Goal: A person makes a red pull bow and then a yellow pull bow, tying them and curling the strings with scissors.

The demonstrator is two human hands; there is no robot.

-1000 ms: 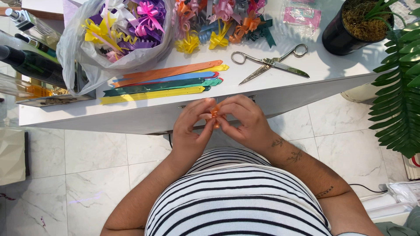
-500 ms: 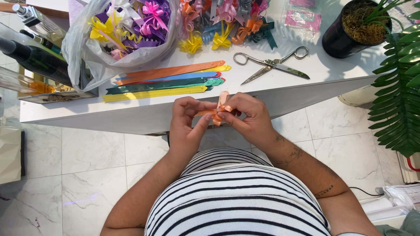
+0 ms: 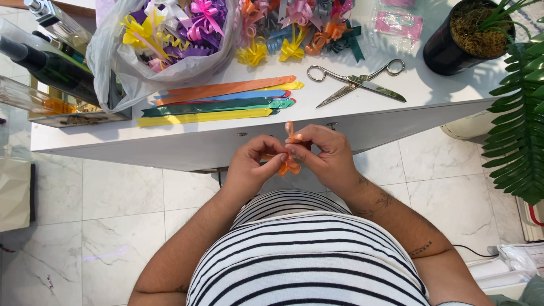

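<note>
I see both hands meeting just off the near edge of the white table point(image 3: 170, 148), above the striped shirt point(image 3: 306, 255). The left hand point(image 3: 252, 167) is pinched narrow on an orange ribbon point(image 3: 290, 164), fingertips pressed to its folded loops from 9 o'clock. The right hand point(image 3: 326, 158) closes on the same ribbon from 3 o'clock, thumb and forefinger tight at the knot, with one ribbon tail standing up at 12 o'clock between the two hands. The ribbon sits in the air between the fingers, clear of the table top. On the table at 12 o'clock from the hands lies a stack of flat strips point(image 3: 218, 102) in orange, blue, green and yellow, side by side and touching. At 1 o'clock lie scissors point(image 3: 357, 82), blades shut, pointing down to the left. At 11 o'clock a clear bag point(image 3: 164, 62) holds finished bows in yellow, purple and pink; more bows point(image 3: 294, 31) lie loose at 12 o'clock along the far edge. A black pot point(image 3: 459, 37) stands at 2 o'clock, and green fern leaves point(image 3: 521, 124) hang at 3 o'clock. A dark bottle point(image 3: 48, 65) lies at 10 o'clock.
</note>
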